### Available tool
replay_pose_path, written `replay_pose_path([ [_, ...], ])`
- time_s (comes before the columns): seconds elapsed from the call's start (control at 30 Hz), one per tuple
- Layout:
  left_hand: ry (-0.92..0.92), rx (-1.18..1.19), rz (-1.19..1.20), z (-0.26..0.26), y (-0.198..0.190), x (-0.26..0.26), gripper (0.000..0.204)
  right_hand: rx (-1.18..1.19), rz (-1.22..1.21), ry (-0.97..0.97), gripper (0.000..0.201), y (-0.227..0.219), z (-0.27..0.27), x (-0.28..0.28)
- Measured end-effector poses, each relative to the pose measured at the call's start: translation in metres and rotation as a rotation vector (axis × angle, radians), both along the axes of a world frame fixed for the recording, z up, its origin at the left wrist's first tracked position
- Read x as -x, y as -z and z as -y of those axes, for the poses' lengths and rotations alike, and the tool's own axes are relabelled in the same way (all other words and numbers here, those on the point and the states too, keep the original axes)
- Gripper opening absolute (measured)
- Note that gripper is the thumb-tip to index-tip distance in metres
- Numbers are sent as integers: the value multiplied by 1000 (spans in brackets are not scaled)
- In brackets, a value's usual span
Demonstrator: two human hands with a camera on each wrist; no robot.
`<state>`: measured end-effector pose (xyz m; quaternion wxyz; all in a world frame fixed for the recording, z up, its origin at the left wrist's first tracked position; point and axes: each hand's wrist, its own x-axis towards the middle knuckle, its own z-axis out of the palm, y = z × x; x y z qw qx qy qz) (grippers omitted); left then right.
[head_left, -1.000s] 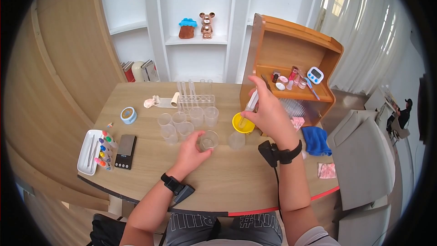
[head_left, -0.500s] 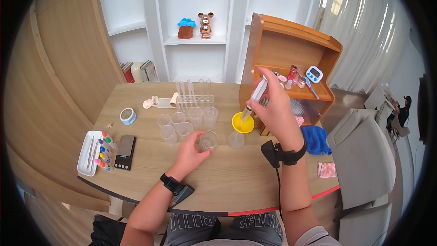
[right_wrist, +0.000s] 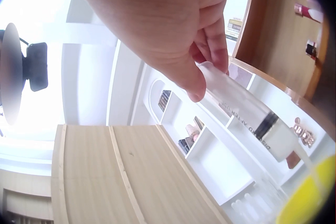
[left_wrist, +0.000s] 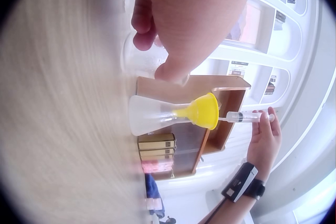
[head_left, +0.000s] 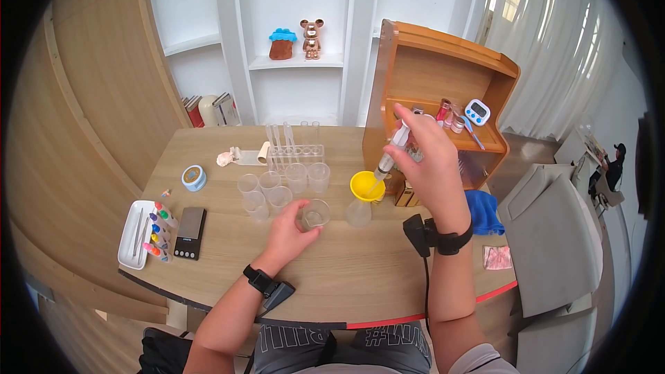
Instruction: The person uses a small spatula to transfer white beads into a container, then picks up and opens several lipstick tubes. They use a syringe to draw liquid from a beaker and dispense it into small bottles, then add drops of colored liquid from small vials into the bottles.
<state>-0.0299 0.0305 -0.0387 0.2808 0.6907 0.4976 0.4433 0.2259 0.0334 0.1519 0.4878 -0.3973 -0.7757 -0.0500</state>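
My right hand [head_left: 431, 166] grips a clear plastic syringe [head_left: 392, 154] by its upper part. Its dark plunger seal shows through the barrel [right_wrist: 247, 106] in the right wrist view. The syringe slants down to the yellow funnel [left_wrist: 206, 111], with its thin tip at the funnel's mouth. That funnel sits in the neck of a translucent conical flask [left_wrist: 149, 115], which stands upright on the table. With thumb and fingers my left hand [head_left: 285, 232] holds the side of a clear cup [head_left: 316, 215] on the tabletop, left of the flask.
Several clear cups [head_left: 279, 197] stand behind the left hand, before a test tube rack [head_left: 298, 154]. A wooden shelf unit [head_left: 443, 62] rises behind the right hand. Further left lie a black scale [head_left: 190, 232], a white tray [head_left: 127, 253] with markers, and a tape roll [head_left: 194, 177].
My right hand has moved right, and the syringe has drawn up from deeper in the funnel to its mouth. The left hand keeps its hold on the cup.
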Motion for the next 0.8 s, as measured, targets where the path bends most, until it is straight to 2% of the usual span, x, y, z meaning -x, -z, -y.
replay_pose_path([
  [0.33, -8, -11, -27, -1, 1, 1, 58, -93, 40, 21, 50, 2, -3, -4],
  [0.43, -17, -53, -41, -1, 2, 1, 58, -44, 1, 12, 48, -1, 0, -4],
  [0.53, -19, -53, -40, -1, 3, 1, 57, -121, -13, 41, 49, -3, -1, -6],
  [0.73, -11, -3, -27, 1, -2, 1, 58, -43, -331, -9, 42, -7, 7, -3],
  [0.8, -12, -31, -18, 1, -1, 1, 58, -82, -336, -18, 39, -8, 8, -6],
])
